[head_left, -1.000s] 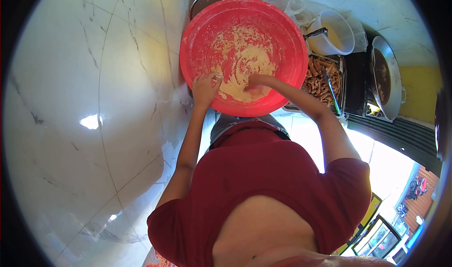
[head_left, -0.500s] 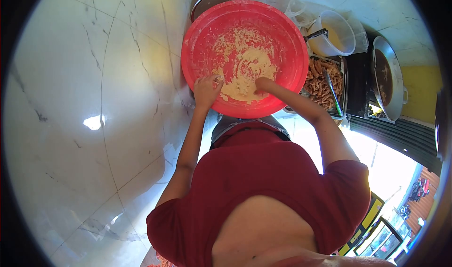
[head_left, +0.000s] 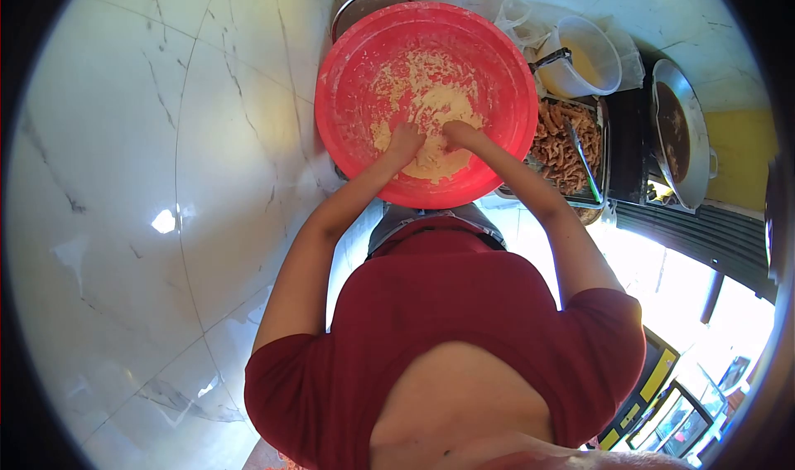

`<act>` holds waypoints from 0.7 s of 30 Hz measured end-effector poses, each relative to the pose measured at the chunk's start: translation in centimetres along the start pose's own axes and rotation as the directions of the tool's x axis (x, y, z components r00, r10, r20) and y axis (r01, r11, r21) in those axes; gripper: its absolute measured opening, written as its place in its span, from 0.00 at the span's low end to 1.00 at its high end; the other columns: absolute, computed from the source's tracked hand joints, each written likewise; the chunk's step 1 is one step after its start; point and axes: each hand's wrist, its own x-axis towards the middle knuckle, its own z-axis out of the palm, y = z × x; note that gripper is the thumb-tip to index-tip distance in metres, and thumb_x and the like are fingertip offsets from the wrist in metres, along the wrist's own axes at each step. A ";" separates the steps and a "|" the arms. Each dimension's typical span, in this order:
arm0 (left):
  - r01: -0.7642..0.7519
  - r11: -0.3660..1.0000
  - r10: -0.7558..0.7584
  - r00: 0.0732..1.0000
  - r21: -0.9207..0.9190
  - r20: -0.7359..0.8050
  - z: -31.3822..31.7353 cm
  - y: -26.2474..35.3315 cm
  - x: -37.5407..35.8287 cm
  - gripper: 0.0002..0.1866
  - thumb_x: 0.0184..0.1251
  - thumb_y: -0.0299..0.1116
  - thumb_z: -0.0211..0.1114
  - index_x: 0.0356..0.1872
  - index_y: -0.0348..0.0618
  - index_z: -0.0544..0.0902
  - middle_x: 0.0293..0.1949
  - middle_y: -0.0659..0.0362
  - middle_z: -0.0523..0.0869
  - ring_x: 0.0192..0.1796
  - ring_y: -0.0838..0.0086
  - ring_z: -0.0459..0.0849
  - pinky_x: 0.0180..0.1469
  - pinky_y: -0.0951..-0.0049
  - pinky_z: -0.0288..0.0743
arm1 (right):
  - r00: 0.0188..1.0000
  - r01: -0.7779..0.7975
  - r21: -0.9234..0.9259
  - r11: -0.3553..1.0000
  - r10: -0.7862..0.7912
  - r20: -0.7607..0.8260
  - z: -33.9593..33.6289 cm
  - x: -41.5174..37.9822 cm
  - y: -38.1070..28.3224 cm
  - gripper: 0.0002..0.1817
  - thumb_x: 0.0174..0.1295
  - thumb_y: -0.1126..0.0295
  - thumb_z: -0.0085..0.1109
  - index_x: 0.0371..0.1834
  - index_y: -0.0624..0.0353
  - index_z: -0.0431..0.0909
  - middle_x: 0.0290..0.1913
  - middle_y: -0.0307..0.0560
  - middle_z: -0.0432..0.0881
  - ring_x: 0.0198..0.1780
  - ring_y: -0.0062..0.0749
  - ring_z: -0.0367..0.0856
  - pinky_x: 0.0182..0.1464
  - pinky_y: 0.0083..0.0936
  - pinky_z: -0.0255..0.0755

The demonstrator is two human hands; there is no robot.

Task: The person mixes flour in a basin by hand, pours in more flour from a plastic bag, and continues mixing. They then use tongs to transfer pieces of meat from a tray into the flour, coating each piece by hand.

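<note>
A large red plastic basin (head_left: 335, 110) stands in front of me, with pale, clumpy flour (head_left: 443, 101) spread over its bottom. My left hand (head_left: 406, 141) is down in the flour, left of the middle, its fingers curled in. Close beside it, my right hand (head_left: 458, 135) also reaches into the flour with bent fingers. A small gap separates the two hands. Whatever lies inside either hand is hidden from above.
Right of the basin is a tray of brown fried strips (head_left: 559, 143) with tongs (head_left: 585, 162) on top. Behind it stands a clear tub (head_left: 609, 64) of yellowish liquid. A wide pan of dark oil (head_left: 675, 130) sits farther right. Tiled wall (head_left: 240, 139) borders the left.
My left hand has moved from the basin's left rim inward to the flour, beside my right hand. The right hand has shifted slightly up and left within the flour.
</note>
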 end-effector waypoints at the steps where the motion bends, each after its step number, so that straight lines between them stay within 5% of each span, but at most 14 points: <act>1: -0.025 0.999 0.025 1.000 0.039 -0.007 0.5 0.0 0.2 0.09 0.49 0.30 0.60 0.34 0.51 0.81 0.36 0.59 0.79 0.46 0.68 0.76 0.47 0.67 0.65 | 1.000 0.012 0.003 1.000 -0.012 -0.011 -0.1 -0.3 -0.2 0.25 0.34 0.56 0.71 0.34 0.63 0.79 0.33 0.56 0.80 0.39 0.47 0.80 0.41 0.36 0.73; 9: -0.080 0.996 0.086 0.968 -0.034 0.235 -0.8 -1.6 -1.1 0.23 0.38 0.51 0.69 0.39 0.56 0.81 0.39 0.58 0.79 0.49 0.67 0.75 0.49 0.65 0.64 | 0.977 0.169 -0.041 0.985 -0.162 0.137 1.7 -0.5 -2.7 0.24 0.37 0.56 0.70 0.34 0.62 0.80 0.33 0.55 0.80 0.38 0.47 0.80 0.39 0.35 0.73; 12: 0.029 0.997 0.002 0.924 -0.077 0.383 -1.4 -1.5 -0.8 0.27 0.41 0.59 0.66 0.41 0.56 0.81 0.42 0.56 0.79 0.50 0.65 0.76 0.50 0.62 0.66 | 0.961 -0.018 -0.048 0.999 0.031 0.274 0.8 1.3 -0.6 0.21 0.40 0.58 0.67 0.33 0.63 0.79 0.33 0.54 0.80 0.38 0.47 0.80 0.37 0.36 0.73; 15: 0.142 0.988 -0.104 0.890 -0.052 0.444 -0.4 -2.0 -0.4 0.26 0.42 0.60 0.65 0.39 0.54 0.82 0.38 0.56 0.81 0.47 0.64 0.79 0.47 0.61 0.68 | 0.952 -0.108 -0.170 0.980 0.053 -0.302 1.0 0.2 2.1 0.20 0.40 0.57 0.64 0.32 0.63 0.79 0.33 0.54 0.80 0.39 0.47 0.79 0.37 0.38 0.73; 18: 0.296 0.955 -0.277 0.894 0.000 0.353 1.1 -3.0 -0.1 0.25 0.43 0.60 0.65 0.35 0.51 0.83 0.35 0.56 0.83 0.45 0.65 0.80 0.45 0.61 0.69 | 0.975 -0.062 0.022 0.998 0.066 -0.214 -0.1 0.1 1.9 0.21 0.40 0.55 0.65 0.30 0.62 0.78 0.35 0.53 0.80 0.40 0.47 0.79 0.38 0.38 0.73; 21: 0.355 0.934 -0.336 0.912 -0.039 0.236 2.2 -3.8 0.2 0.24 0.42 0.58 0.67 0.33 0.49 0.83 0.34 0.55 0.83 0.45 0.65 0.80 0.46 0.60 0.69 | 0.997 0.032 0.010 0.999 -0.031 -0.077 -1.5 -2.3 -1.8 0.22 0.39 0.56 0.67 0.32 0.61 0.78 0.36 0.54 0.80 0.41 0.47 0.79 0.38 0.38 0.73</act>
